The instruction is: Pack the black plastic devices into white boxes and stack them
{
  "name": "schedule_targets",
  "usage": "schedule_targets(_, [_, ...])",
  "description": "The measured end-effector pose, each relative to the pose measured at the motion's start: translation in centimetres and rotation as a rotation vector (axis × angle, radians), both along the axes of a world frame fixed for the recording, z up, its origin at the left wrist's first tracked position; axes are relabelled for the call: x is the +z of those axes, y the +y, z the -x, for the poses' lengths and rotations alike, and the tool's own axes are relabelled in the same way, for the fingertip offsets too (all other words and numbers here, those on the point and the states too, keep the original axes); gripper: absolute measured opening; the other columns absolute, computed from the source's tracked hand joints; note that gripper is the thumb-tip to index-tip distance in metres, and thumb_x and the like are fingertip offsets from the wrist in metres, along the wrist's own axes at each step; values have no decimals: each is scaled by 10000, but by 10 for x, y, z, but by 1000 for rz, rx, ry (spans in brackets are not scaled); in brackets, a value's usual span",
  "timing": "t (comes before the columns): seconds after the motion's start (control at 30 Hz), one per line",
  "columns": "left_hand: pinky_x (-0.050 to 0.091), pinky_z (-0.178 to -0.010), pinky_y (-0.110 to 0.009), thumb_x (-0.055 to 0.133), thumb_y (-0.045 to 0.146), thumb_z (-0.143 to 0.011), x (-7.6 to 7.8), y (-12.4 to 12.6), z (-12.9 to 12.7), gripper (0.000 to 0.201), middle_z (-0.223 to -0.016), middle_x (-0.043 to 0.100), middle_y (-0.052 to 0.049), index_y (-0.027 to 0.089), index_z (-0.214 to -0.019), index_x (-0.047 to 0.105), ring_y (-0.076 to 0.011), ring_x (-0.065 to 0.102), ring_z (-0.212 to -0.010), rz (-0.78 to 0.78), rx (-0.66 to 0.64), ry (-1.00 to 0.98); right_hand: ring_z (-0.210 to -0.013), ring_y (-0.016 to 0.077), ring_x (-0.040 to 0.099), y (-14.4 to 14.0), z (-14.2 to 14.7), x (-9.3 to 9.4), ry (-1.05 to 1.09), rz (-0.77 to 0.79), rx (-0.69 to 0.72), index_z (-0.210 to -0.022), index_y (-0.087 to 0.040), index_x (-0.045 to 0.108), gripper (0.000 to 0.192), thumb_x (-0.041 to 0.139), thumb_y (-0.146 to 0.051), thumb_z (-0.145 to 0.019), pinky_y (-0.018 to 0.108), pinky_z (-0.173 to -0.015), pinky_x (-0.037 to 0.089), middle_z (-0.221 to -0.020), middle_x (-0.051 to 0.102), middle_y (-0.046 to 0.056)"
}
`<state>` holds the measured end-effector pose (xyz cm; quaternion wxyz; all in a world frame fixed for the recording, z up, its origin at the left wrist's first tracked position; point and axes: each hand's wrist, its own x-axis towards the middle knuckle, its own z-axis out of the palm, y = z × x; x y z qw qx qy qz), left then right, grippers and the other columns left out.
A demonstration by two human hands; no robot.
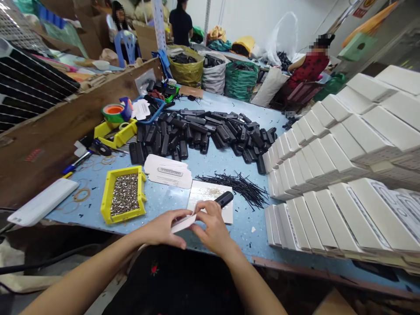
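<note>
One white card piece [182,224], pinched from both sides

The left hand [163,228] grips it with fingers above and thumb below; the right hand [211,224] is closed on its other end between thumb and fingertips. Held tilted, it sits at the near edge of a blue table [166,199]; whether it is a folded box or a sheet, I cannot tell.

Just beyond the right hand, a black device [225,199] lies across a white slab [197,192]; whether the fingers touch it is unclear. Thin black sticks [243,187] are spread near the slab's far right corner. To the left, flat white cards [168,169] lie close to a yellow bin [106,197] of small metal pieces [124,192].

Farther back, many black devices [193,131] form a wide heap. Rows of white boxes [323,214] stand stacked along the right side. In the background, a person in a red top [308,68] sits near the far wall, and another in a dark top [181,24] is partly cut off by the upper edge.
</note>
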<state>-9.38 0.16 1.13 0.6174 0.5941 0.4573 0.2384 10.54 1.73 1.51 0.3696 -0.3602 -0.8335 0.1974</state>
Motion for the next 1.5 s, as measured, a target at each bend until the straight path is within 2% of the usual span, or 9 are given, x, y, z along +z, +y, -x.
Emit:
schedule_targets(0.13, [478, -829, -393, 790, 472, -659, 4, 0, 7, 1189, -1038, 676, -89, 216, -1519, 10, -252, 629, -877, -194, 23, 280, -1004, 95, 462, 2, -15, 2, 12, 275, 22, -713, -155, 649, 290, 621, -417, -836, 268, -959, 354, -981, 561, 36])
schedule_targets(0.27, [451, -912, -382, 538, 397, -902, 14, -3, 6, 519, -1251, 585, -126, 256, -1376, 384, -251, 591, -1062, -429, -73, 304, -886, 68, 503, 7, -7, -15, 516, 660, -43, -924, -168, 649, 443, 553, -589, -824, 198, -819, 443, -1027, 542, 58])
schedule_targets(0.37, [460, -908, -370, 551, 373, -885, 17, -6, -5, 468, -1277, 549, -115, 244, -1312, 412, -237, 584, -1055, -410, -129, 292, -791, 63, 540, 9, 4, -30, 678, 975, -2, -1213, -172, 565, 632, 533, -653, -805, 172, -705, 473, -1016, 592, 68])
schedule_targets(0.6, [486, -802, -354, 686, 354, -753, 11, 0, -32, 1088, -1135, 612, -113, 220, -1502, -92, -242, 636, -910, -195, 205, 206, -1214, 130, 556, 9, 4, -11, 424, 573, 177, -1170, -177, 659, 522, 493, -570, -870, 284, -1079, 472, -1265, 569, 74])
schedule_targets(0.7, [486, -718, -333, 688, 307, -728, 10, 1, -36, 1092, -946, 661, -56, 205, -1518, -59, -227, 641, -765, -147, 191, 235, -1121, 104, 612, 1, 10, -6, 400, 616, 69, -1186, -165, 647, 438, 407, -439, -942, 254, -986, 532, -1179, 620, 74])
schedule_targets(0.87, [493, -849, -398, 713, 353, -717, -4, 3, -22, 962, -1056, 660, -100, 206, -1499, 172, -273, 644, -935, -72, 211, 143, -1341, 127, 439, 9, -4, -20, 78, 233, 134, -1305, -189, 565, 443, 406, -364, -931, 343, -1172, 387, -1390, 461, 63])
schedule_targets(1.07, [552, -802, -389, 634, 255, -808, -21, 20, 18, 716, -1034, 664, -72, 250, -1430, 279, -232, 672, -909, 405, 714, -488, -1337, 228, 418, 68, -76, -35, -532, 307, 104, -1279, -179, 554, 547, 480, -53, -752, 628, -1177, 143, -1314, 514, 94])
schedule_targets(1.27, [585, -770, -370, 439, 347, -968, -19, 27, -7, 311, -1085, 670, -98, 168, -1204, 537, -200, 655, -913, 538, 1144, -794, -993, 95, 613, 44, -39, -17, 364, 376, -91, -1216, -201, 310, 481, 576, -358, -848, 321, -949, 530, -1075, 561, 69])
schedule_targets(1.5, [536, -893, -451, 511, 557, -879, -23, -8, -29, 524, -1155, 628, -150, 159, -1220, 512, -274, 628, -1049, 447, 761, -499, -1160, 119, 572, 10, 15, -12, 565, 291, -242, -1142, -201, 264, 615, 662, -488, -771, 309, -1015, 510, -1268, 469, 136])
